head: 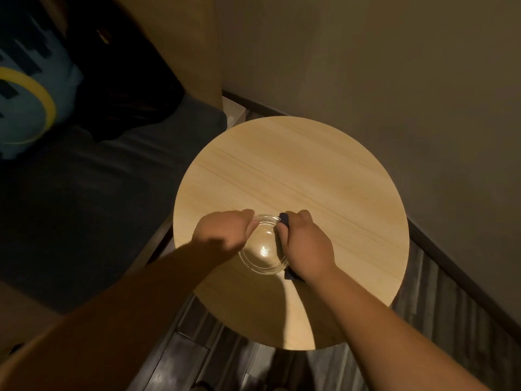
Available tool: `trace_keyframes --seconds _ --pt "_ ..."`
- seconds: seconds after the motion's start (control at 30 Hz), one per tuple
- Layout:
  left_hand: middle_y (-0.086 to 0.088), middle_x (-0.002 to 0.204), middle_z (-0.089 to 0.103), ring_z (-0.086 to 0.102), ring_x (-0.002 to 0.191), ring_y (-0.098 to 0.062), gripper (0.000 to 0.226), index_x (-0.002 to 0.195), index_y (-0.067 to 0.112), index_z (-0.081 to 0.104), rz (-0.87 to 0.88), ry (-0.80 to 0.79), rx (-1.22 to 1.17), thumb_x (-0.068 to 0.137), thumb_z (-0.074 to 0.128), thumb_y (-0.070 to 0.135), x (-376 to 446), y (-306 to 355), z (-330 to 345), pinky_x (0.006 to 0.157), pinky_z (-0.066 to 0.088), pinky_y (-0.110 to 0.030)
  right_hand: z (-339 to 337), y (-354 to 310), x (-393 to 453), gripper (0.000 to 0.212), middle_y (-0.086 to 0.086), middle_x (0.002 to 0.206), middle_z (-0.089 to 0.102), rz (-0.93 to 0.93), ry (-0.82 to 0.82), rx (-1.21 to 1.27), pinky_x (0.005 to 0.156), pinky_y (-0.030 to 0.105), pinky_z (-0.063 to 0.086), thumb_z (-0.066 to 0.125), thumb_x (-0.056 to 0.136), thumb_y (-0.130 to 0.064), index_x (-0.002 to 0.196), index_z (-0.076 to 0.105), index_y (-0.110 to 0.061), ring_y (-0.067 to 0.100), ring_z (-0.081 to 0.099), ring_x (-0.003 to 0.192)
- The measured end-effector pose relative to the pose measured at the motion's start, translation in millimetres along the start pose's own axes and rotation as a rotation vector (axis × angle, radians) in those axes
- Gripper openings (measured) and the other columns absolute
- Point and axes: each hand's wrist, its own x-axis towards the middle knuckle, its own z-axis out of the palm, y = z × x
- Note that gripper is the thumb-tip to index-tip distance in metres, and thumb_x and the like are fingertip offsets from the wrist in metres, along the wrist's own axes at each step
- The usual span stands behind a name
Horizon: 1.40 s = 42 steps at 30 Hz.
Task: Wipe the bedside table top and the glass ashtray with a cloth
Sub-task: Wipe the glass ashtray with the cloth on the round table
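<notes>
A clear glass ashtray [262,249] is tilted above the round light-wood bedside table top [304,176]. My left hand [222,231] grips its left rim. My right hand [306,244] holds a dark blue cloth [284,220] against the ashtray's right rim; the cloth shows above my fingers and below my palm, the rest is hidden by the hand. Both hands are over the table's near half.
A bed with a dark sheet [93,198] and a blue-and-yellow pillow [31,108] lies to the left. A wall [394,66] rises behind and to the right of the table. Dark wood floor [231,356] lies below. The wooden headboard [180,38] stands at the back.
</notes>
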Motion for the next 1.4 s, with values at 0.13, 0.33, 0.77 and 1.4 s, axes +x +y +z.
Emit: trace_keyframes --seconds 0.13,0.33,0.77,1.4 --pt "0.003 0.06 0.054 0.055 0.05 -0.013 0.032 0.099 0.014 0.057 -0.176 0.33 0.02 0.101 0.033 0.035 -48.2 25.2 34.7 0.051 0.044 -0.023 11.6 -6.1 -9.9 0.036 0.005 0.111 0.05 0.2 0.069 0.025 0.059 0.031 0.036 0.034 0.099 -0.042 0.119 0.053 -0.02 0.025 0.055 0.086" --pt "0.0 0.077 0.066 0.068 0.072 -0.016 0.028 0.101 0.013 0.052 -0.262 0.254 0.105 0.103 0.03 0.03 -37.2 29.4 29.8 0.068 0.057 -0.03 11.1 -3.1 -13.4 0.033 0.007 0.11 0.048 0.173 0.074 0.077 0.061 0.032 0.04 0.034 0.1 -0.038 0.117 0.053 -0.016 0.026 0.054 0.081" --pt "-0.006 0.077 0.061 0.056 0.059 -0.023 0.024 0.112 0.006 0.045 0.244 -0.024 0.334 0.098 0.039 0.026 6.0 -6.9 5.7 0.058 0.049 -0.036 -19.6 10.2 40.9 0.036 0.004 0.109 0.05 -0.377 -0.221 -0.099 0.072 0.042 0.049 0.035 0.1 -0.044 0.117 0.054 -0.019 0.025 0.056 0.082" --pt "0.001 0.074 0.056 0.055 0.064 -0.02 0.027 0.118 0.019 0.043 -0.128 -0.017 0.111 0.1 0.028 0.033 -11.6 12.8 9.0 0.062 0.05 -0.035 -89.8 106.1 -41.6 0.045 0.001 0.122 0.057 -0.011 -0.07 0.249 0.085 0.025 0.035 0.058 0.093 -0.03 0.134 0.047 -0.018 0.019 0.054 0.109"
